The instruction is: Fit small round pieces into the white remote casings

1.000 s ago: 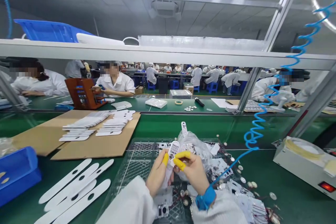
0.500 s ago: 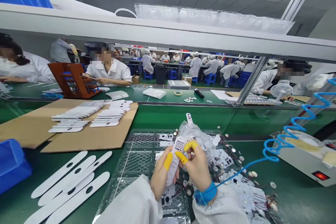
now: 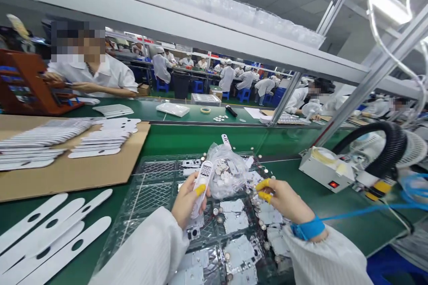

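Head view, going left to right: we see long white strips with rounded ends and round holes (image 3: 96,230) on the green surface (image 3: 122,207), near a brown cardboard sheet (image 3: 127,173). Our left hand (image 3: 187,200) has its grip closed round the lower part of a slim white plastic shell with cut-outs (image 3: 204,173), its yellow-covered thumb across the front; the shell tilts, top to the right, beside a clear plastic bag (image 3: 227,187). Our right hand (image 3: 286,198), well apart from the shell, points leftward, its grip slightly parted and empty, a blue wristband (image 3: 306,229) round the wrist.
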`<state>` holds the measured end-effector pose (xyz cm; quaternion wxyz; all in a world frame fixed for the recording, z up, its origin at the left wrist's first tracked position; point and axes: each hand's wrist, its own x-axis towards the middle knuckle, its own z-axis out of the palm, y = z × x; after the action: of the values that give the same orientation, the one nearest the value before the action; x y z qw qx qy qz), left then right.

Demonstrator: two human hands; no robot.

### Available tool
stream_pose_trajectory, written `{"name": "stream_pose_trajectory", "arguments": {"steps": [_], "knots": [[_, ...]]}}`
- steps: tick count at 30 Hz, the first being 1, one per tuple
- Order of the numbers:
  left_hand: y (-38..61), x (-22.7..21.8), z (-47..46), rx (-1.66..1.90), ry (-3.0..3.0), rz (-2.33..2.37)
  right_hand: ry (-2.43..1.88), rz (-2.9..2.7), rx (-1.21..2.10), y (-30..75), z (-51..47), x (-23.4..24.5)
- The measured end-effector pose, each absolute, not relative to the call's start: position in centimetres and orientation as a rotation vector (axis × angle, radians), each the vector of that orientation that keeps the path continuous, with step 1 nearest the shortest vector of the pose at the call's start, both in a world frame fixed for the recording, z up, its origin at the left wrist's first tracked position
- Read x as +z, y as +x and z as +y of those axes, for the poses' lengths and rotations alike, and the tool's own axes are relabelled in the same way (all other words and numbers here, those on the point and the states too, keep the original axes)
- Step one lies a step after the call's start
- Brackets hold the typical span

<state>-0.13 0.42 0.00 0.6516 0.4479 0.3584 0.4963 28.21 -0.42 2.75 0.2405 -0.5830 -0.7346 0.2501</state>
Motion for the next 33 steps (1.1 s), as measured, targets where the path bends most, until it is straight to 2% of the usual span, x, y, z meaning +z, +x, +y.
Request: {"name": "stream_pose_trajectory", "arguments": {"steps": [3, 6, 11, 14, 19, 24, 28, 33], "knots": [[0.0, 0.5, 0.3, 1.094, 1.013, 0.811, -1.717, -2.071, 0.594, 30.5, -1.7, -0.6], [0.2, 0.9, -0.1, 1.077, 1.016, 0.83, -1.666, -2.111, 0.48, 31.2, -3.1, -2.4], [0.3, 0.8, -0.1, 1.078, 1.017, 0.915, -1.625, -2.139, 0.359, 30.6, -4.8, -2.0], [0.2, 0.2, 0.1, 1.076, 1.029, 0.958, -1.602, -2.085, 0.444, 30.1, -5.0, -1.5], [0.1, -0.4, 0.3, 1.072, 1.07, 0.952, -1.392, -1.522, 0.782, 32.4, -4.1, -1.8], [0.2, 0.0, 0.1, 1.067, 1.042, 1.016, -1.325, -0.637, 0.603, 40.3, -2.5, -4.1], [0.3, 0.1, 0.0, 1.04, 1.036, 1.01, -1.396, -0.601, 0.629, 44.7, -3.0, -5.3], [0.5, -0.1, 0.1, 1.007, 1.045, 0.907, -1.365, -0.615, 0.741, 44.7, -3.2, -5.8]]}}
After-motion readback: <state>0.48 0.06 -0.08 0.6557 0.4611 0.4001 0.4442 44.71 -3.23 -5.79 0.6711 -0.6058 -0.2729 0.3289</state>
